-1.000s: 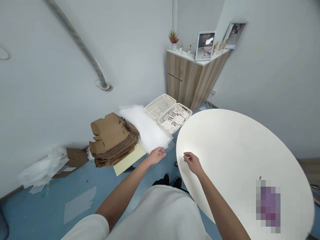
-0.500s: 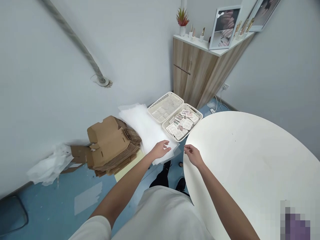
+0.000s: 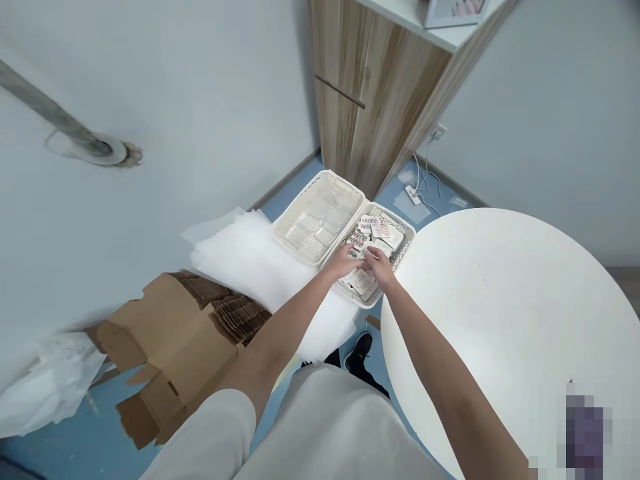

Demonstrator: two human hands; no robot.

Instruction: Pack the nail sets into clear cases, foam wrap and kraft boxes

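A white perforated basket [image 3: 367, 305] holds several small printed cards [image 3: 384, 231], some with rows of coloured pieces. Both hands are over these cards. My left hand [image 3: 344, 262] reaches in from the left, its fingers pointing right; what lies under the fingertips is too small to tell. Close beside it, my right hand [image 3: 380, 265] has its fingers bent down at the cards, and whether it grips one cannot be made out. Joined to the left of this basket is a second white basket [image 3: 320, 217] with clear, flat plastic pieces in it.
White foam sheets [image 3: 250, 250] lie left of the baskets, beside stacked brown cardboard boxes [image 3: 167, 333]. A round white table [image 3: 500, 287] stands at the right. Behind are a wooden cabinet [image 3: 370, 87] and a power strip [image 3: 413, 195] on the floor.
Both hands have moved forward from in front of the baskets to the cards in the right basket, and closer together. The view has shifted downward and nearer to the baskets.
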